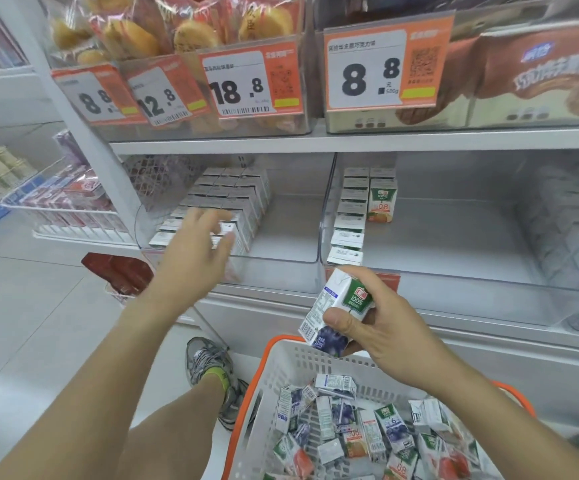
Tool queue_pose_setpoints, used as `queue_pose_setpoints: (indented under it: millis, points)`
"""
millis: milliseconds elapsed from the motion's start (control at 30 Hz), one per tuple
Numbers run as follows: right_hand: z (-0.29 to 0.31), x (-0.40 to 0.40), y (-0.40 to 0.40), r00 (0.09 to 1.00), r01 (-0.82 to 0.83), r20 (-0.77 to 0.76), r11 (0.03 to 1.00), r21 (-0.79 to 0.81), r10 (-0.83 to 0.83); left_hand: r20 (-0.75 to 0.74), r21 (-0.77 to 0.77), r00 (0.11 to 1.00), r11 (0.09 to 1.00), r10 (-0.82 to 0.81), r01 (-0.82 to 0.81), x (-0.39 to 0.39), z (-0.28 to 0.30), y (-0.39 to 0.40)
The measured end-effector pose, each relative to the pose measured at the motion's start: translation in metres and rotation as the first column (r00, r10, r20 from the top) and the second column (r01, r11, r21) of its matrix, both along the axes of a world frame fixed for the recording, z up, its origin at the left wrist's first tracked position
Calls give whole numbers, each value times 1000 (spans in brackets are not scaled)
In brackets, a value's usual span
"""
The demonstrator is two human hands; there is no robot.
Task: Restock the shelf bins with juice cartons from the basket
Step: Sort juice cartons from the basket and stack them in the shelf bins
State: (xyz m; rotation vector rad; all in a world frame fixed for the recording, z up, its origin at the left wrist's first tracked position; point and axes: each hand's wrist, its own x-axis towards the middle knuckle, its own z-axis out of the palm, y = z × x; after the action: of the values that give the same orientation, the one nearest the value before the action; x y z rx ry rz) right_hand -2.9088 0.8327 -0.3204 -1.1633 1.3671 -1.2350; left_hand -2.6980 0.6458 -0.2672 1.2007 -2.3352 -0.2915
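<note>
1. The right hand (381,323) pinches a blueberry juice carton (336,311) above the basket (274,368), at 6 o'clock.
2. The left hand (200,237), fingers spread, reaches over the left bin (281,251) at 10 o'clock; a careless brush could topple its stacked cartons (225,202).
3. The held flavour may land in the orange-juice bin (419,237).

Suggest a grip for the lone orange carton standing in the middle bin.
Take the orange carton across its two narrow side faces near the top, coming from the front and above. It stands upright, its left side sits close to the carton row, but the bin floor to its right and front is bare, leaving room for fingers.
</note>
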Motion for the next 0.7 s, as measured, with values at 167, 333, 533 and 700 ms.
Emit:
queue_pose_setpoints:
  millis: [167, 333, 533, 700]
  points:
    - [9, -21, 17, 982, 166, -88, 985, -43, -169, -223, 594, 882, 659, -415, 461, -59, -3, 109]
    - [16, -56, 50, 956, 289, -23, 955, -60, -291, -362, 531, 855, 671, -372, 517, -109, -21, 139]
    - [41, -116, 97, 954, 301, 27, 941, -157, -300, -447, 380, 779, 695, -439, 610, -173, -16, 162]
    - [60, -178, 140, 834, 551, 157, 787, -279, -528, -372, 181, 764, 766, -528, 617, -235, -12, 175]
